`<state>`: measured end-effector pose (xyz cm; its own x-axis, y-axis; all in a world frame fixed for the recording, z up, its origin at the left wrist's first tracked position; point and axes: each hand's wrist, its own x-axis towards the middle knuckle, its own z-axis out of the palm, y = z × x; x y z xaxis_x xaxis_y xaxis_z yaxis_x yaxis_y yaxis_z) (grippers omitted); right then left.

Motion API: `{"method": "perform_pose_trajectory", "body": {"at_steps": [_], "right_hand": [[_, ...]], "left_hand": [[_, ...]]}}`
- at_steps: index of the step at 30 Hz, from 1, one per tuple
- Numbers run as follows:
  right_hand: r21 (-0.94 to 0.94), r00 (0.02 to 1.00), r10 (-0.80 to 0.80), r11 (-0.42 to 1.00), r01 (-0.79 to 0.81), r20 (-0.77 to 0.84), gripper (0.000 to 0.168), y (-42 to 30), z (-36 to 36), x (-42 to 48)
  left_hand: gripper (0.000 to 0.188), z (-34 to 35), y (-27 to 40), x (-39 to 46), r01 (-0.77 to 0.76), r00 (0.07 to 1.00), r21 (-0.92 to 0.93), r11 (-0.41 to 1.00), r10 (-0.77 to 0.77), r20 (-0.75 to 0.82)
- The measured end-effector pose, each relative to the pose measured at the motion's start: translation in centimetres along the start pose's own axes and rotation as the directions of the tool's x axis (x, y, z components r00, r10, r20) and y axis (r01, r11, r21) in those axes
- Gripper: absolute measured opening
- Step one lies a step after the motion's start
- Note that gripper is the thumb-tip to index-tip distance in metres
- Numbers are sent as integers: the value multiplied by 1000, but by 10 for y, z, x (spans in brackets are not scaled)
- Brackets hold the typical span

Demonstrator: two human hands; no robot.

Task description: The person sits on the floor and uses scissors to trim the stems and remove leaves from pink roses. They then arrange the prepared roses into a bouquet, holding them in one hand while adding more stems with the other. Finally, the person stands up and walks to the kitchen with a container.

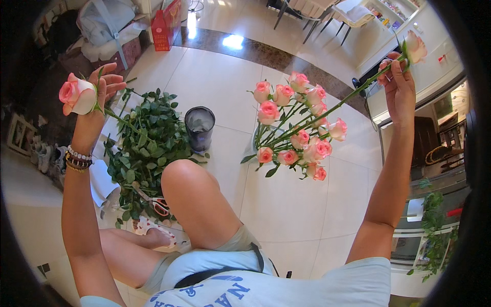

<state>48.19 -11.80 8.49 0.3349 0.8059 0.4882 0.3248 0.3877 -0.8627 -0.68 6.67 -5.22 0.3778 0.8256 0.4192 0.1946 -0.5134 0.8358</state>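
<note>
At the left, my left hand (100, 90) has a pink-edged white rose (78, 96) at its palm side, the stem running down to the right; its fingers are partly spread. My right hand (399, 78), raised at the upper right, grips the green stem of another rose (415, 48) just below the bloom. A second pink bloom shows beside those fingers. Between the hands, a bunch of pink and white roses (284, 96) stands in a clear container (250, 147) on the floor, its blooms leaning right. The long stem from my right hand crosses over the bunch.
A heap of cut leaves and stems (147, 149) lies left of my knee, with scissors (159, 205) on its lower edge. A dark cylindrical bin (200, 128) stands beside it. Beyond are a red box (161, 32) and chairs (353, 17).
</note>
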Motion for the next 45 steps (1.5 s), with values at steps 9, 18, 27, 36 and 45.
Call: {"method": "perform_pose_trajectory", "body": {"at_steps": [9,18,27,36,45], "right_hand": [[-258,976,-200,950,173,-82,14,-38,-35,18],[-305,993,96,950,-70,71,16,71,18,-5],[-242,985,158,961,-136,74,14,108,31,-25],[-99,980,181,980,-172,88,15,98,41,-23],[-201,969,233,956,-213,79,14,98,29,-20]], "left_hand": [[44,9,-10,2,30,999,-38,999,-29,28],[38,24,-12,-2,46,998,-84,995,-41,54],[43,27,-11,-8,54,996,-31,998,-52,66],[40,36,-12,-7,80,993,-39,996,-76,90],[40,34,-11,-8,100,992,-49,994,-96,78]]}}
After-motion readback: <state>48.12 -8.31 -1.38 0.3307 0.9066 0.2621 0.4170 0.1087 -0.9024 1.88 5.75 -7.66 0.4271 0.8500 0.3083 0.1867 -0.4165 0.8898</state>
